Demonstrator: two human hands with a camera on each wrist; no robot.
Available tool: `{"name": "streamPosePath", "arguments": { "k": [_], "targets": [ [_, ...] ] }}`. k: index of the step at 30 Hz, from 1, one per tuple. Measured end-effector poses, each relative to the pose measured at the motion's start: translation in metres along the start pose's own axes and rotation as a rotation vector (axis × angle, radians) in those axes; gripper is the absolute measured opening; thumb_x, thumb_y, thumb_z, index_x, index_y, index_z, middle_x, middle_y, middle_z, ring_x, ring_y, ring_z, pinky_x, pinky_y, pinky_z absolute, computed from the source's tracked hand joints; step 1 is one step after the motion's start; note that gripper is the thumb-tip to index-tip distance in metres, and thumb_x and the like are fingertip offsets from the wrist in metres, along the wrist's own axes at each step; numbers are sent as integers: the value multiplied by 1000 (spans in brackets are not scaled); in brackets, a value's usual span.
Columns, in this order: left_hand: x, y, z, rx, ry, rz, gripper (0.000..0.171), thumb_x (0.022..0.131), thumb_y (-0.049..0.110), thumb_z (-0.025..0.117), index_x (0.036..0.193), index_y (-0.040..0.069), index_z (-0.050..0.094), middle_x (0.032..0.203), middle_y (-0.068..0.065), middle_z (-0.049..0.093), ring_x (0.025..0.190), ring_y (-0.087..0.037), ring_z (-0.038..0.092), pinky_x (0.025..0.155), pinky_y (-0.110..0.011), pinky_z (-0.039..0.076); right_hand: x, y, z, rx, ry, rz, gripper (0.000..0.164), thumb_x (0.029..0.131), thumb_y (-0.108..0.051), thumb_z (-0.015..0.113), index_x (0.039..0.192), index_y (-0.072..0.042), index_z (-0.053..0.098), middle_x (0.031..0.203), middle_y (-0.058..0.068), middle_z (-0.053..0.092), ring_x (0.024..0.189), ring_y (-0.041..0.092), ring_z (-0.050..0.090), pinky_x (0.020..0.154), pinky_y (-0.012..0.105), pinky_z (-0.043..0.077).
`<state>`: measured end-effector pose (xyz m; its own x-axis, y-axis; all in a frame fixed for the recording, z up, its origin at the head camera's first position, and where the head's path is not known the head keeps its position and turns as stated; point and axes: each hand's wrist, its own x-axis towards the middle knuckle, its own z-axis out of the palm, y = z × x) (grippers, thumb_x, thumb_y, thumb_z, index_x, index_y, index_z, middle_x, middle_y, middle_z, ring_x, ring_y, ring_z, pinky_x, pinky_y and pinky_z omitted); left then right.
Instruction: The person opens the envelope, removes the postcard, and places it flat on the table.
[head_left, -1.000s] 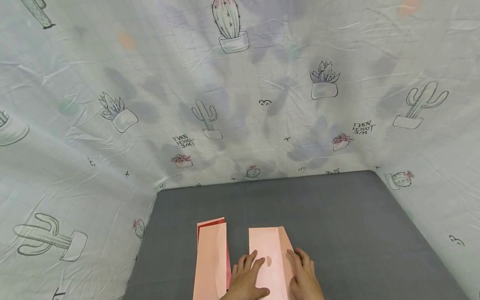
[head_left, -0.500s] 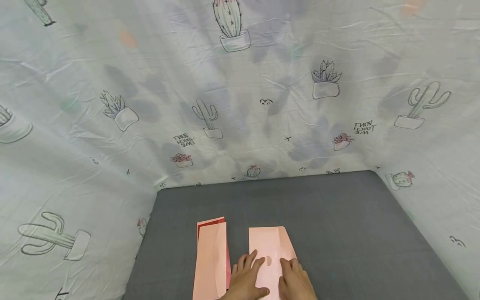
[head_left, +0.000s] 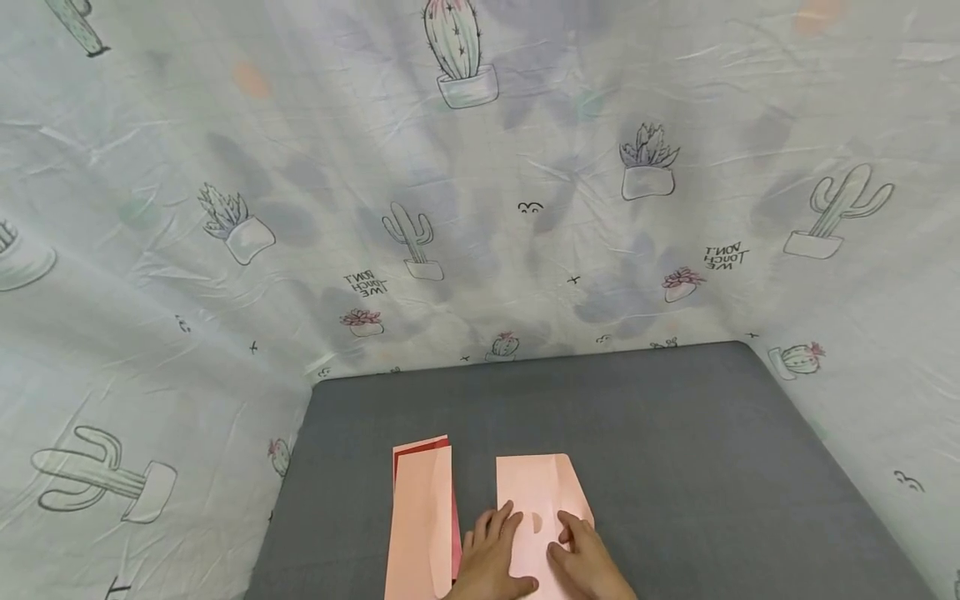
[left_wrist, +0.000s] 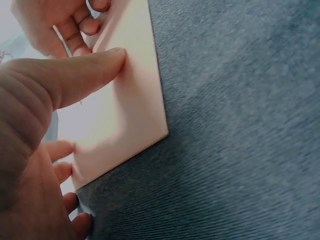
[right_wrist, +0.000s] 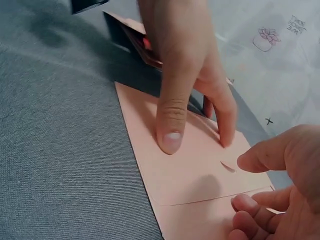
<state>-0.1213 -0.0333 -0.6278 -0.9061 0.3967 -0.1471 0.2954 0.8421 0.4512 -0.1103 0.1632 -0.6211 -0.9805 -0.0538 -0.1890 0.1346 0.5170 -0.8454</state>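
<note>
Both hands over a pink envelope (head_left: 525,479), spares parked next door

Head view first: our landmark is that envelope, lying flat on the gray table (head_left: 645,450). We've got the left hand (head_left: 489,557) laid across its left part, fingers and thumb spread apart, not gripping anything. The right hand (head_left: 588,560) is over its right part, by the flap (head_left: 573,493), and a half-round notch (head_left: 537,523) sits on the envelope between the two hands. Just left of the envelope, we see a stack of pink and red envelopes (head_left: 422,517). Way behind it there's a cactus-print cloth (head_left: 525,150)

Left wrist view: our left thumb lies over the envelope near a corner, with the fingertips by its far edge

Right wrist view: we see our right thumb and fingers apart, loosely bent and clamped on nothing, thumb tip right beside the envelope's notch. We honestly can't tell if that thumb touches the paper
</note>
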Motion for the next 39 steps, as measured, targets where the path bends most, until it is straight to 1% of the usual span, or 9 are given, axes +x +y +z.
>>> {"name": "streamPosePath", "arguments": {
  "k": [6, 11, 13, 16, 20, 25, 29, 34, 39],
  "targets": [
    [-4, -1, 9, -55, 74, -17, 109, 72, 56, 83, 153, 5, 31, 160, -19, 32, 137, -37, 39, 95, -46, 40, 0, -4, -4, 61, 2, 41, 52, 88, -11, 67, 131, 15, 55, 90, 1, 51, 73, 3, 40, 64, 20, 35],
    [-5, -7, 14, -101, 119, 15, 94, 81, 45, 76, 152, 3, 31, 158, -19, 35, 137, -37, 39, 95, -45, 40, -1, -4, -4, 102, 16, 53, 43, 87, -10, 67, 125, 11, 62, 92, 1, 53, 77, 2, 43, 68, 20, 38],
    [-5, -9, 12, -113, 99, 23, 91, 81, 37, 76, 152, 4, 31, 158, -18, 36, 137, -36, 39, 95, -45, 41, -2, -4, -4, 117, 9, 62, 40, 87, -10, 66, 122, 10, 63, 93, 1, 55, 79, 4, 45, 70, 20, 39],
    [-6, -12, 7, -118, 30, 49, 94, 77, 27, 79, 154, 4, 29, 160, -19, 32, 140, -38, 36, 100, -51, 42, -2, -6, -7, 135, 3, 66, 37, 89, -11, 65, 119, 11, 64, 96, 4, 61, 86, 8, 51, 72, 20, 43],
    [-8, -13, -4, -74, -53, 81, 100, 75, 25, 83, 155, 3, 28, 163, -21, 29, 144, -39, 33, 105, -61, 40, 0, -10, -13, 172, -40, 88, 37, 94, -15, 62, 119, 13, 64, 104, 14, 71, 95, 18, 61, 78, 27, 51],
    [-10, -7, -15, -47, -72, 58, 101, 73, 25, 86, 154, 2, 31, 164, -20, 30, 145, -37, 35, 108, -59, 38, 2, -12, -17, 224, -118, 173, 44, 98, -23, 59, 125, 11, 62, 110, 14, 71, 97, 19, 63, 79, 37, 54],
    [-11, -3, -20, -51, -88, 32, 102, 72, 25, 87, 155, 3, 31, 165, -17, 30, 146, -35, 34, 109, -56, 38, 2, -12, -16, 254, -121, 199, 44, 98, -24, 59, 125, 11, 60, 105, 8, 70, 91, 16, 62, 74, 33, 52],
    [-12, -3, -22, -54, -75, 45, 101, 73, 25, 86, 155, 1, 31, 164, -17, 30, 145, -36, 35, 107, -56, 39, 3, -13, -12, 291, -101, 175, 43, 96, -19, 59, 123, 15, 59, 94, 7, 69, 79, 14, 59, 67, 27, 50],
    [-13, -6, -17, -73, -80, 37, 103, 73, 25, 86, 156, 4, 29, 165, -16, 28, 146, -36, 33, 107, -59, 39, 7, -7, -10, 209, -89, 122, 36, 95, -13, 61, 116, 16, 66, 96, 13, 74, 81, 13, 61, 67, 25, 52]
  ]
}}
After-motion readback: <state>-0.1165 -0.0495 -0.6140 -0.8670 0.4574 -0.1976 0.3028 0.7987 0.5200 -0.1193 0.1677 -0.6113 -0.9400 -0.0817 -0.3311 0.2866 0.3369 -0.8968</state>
